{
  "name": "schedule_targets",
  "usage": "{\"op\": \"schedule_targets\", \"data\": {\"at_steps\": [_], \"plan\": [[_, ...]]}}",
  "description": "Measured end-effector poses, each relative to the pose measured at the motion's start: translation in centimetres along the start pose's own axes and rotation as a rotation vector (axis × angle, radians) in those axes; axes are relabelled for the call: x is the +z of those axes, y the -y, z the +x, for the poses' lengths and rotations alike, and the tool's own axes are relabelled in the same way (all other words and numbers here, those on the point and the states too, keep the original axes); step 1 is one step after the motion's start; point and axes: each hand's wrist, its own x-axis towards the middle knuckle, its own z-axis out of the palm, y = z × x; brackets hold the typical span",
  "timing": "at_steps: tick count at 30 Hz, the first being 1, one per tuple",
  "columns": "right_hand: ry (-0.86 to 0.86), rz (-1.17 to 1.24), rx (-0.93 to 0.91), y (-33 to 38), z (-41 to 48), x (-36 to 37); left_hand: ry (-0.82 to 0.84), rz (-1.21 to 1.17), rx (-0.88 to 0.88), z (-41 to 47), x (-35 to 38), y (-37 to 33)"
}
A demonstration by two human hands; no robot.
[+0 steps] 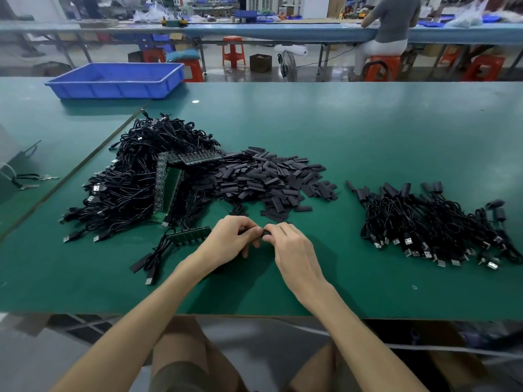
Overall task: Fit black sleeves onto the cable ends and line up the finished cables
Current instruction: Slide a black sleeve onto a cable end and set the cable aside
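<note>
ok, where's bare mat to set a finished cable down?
Free: gap between sleeve pile and finished cables; the near strip right of the right hand; the far mat right of the blue tray. Crowded: left of the left hand, raw cable pile and circuit strip.

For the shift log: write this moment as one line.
left hand: holds black cable end | right hand: pinches flat black sleeve | loose black sleeves: heap centre | finished black cables: pile right

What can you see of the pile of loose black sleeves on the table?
The pile of loose black sleeves is a low, spread heap of short, flat, matte black rectangles. It lies on the green table, touching the tangled cable heap at its left and apart from the finished cables at its right.
</note>
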Motion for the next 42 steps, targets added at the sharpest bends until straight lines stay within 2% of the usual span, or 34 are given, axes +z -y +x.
{"op": "schedule_targets", "data": {"at_steps": [13, 20, 32, 42], "plan": [[-0.026, -0.051, -0.045, 0.31, -0.17, 0.23, -0.017, -0.071, -0.036, 0.04, -0.02, 0.63], [-0.017, -0.056, 0.009, 0.32, 0.00, 0.46, -0.035, -0.083, -0.056, 0.17, 0.12, 0.58], [0.017, 0.126, 0.093, -0.30, 0.19, -0.07, -0.047, -0.157, -0.001, -0.06, 0.68, 0.88], [0.028, 0.140, 0.071, 0.32, -0.09, -0.35, -0.018, -0.265, 0.005, -0.44, 0.55, 0.87]]}}
